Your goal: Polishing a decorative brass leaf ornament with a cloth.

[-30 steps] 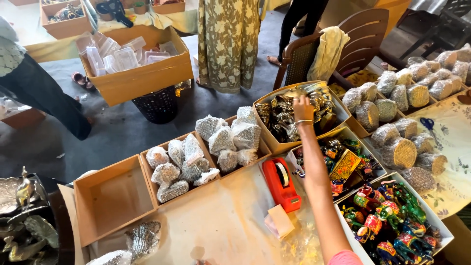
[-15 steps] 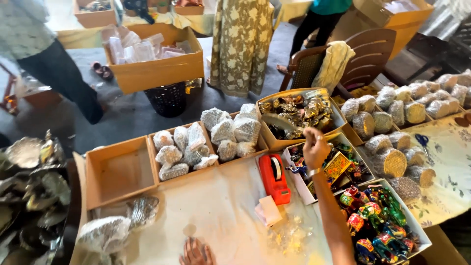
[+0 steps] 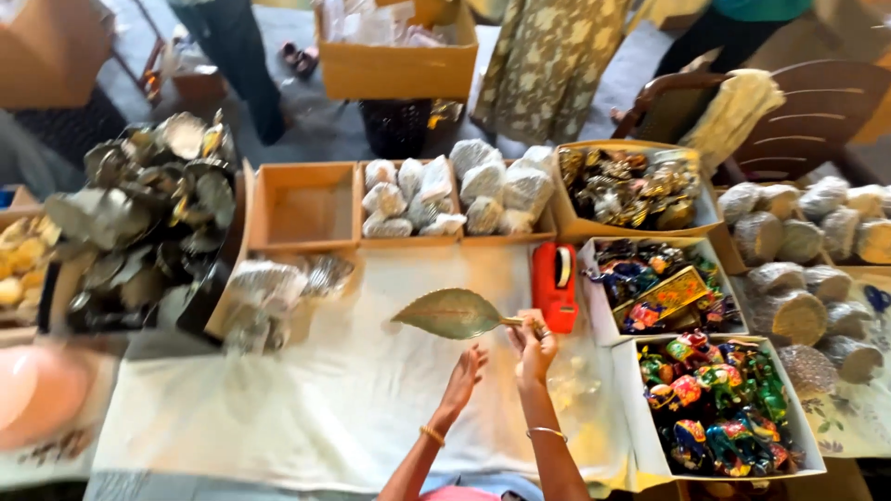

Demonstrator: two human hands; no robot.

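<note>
While pinched by right hand, leaf tray lengthwise horizontal, tip leftward.

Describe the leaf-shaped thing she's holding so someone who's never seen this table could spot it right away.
Start at the white cloth covering the table, in front of the row of cardboard boxes. Just left of the red tape dispenser, the right hand holds up a metal leaf dish by its stem. It is the only flat, pointed, greenish-gold piece raised above the cloth.

Right hand pinches leaf-shaped metal dish by stem (left hand open beneath).
</note>
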